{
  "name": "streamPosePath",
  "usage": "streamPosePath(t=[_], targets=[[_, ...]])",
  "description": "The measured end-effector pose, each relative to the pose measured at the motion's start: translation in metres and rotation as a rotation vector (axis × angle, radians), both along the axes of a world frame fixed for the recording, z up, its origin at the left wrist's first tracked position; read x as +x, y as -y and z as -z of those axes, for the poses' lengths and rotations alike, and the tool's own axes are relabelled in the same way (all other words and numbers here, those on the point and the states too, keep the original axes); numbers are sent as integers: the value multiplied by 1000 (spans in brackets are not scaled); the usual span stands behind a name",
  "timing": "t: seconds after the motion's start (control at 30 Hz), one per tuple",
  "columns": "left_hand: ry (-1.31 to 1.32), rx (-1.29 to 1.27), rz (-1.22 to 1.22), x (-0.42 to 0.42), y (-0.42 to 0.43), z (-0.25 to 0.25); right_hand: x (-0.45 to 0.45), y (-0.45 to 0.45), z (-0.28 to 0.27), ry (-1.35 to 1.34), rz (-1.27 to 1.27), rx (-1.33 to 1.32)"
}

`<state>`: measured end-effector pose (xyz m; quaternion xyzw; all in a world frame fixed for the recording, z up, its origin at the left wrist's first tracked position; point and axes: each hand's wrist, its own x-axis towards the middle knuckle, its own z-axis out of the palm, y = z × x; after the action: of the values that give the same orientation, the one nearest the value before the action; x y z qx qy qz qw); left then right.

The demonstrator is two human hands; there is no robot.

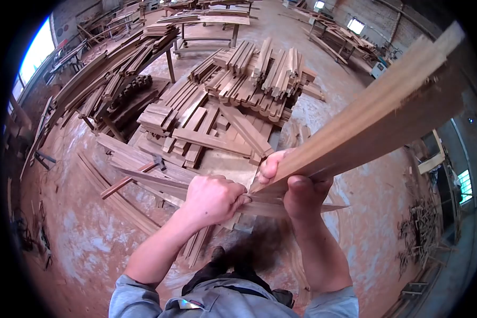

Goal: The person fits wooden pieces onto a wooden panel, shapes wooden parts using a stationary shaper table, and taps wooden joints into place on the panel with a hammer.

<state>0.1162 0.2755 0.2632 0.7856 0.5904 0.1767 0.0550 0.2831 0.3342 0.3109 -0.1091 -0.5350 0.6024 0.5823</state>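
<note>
Raised plank (365,122), slanting up rightward, its lower end gripped in your right hand (306,199)! Your left hand (214,196) is fisted at the lower board (267,208), hold unclear; that long overhang could twist free and drop.

Central worktop (233,164): cut timber pieces (259,74) piled, highest toward far edge. Hammer (159,162), dark head, near left edge. Left bench (170,66): long strips (106,69) laid lengthwise. Rear table (233,20): boards (177,18) at left end. Floor (100,254): dusty; loose lengths (130,214) left of worktop. Left window (37,53): bright. Right window (465,186): smaller, greenish.
</note>
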Motion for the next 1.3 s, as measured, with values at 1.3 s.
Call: streamPosePath(t=[1.3], targets=[[25,-70,14,-2,8,7,4,0,-15,80,-269,124]])
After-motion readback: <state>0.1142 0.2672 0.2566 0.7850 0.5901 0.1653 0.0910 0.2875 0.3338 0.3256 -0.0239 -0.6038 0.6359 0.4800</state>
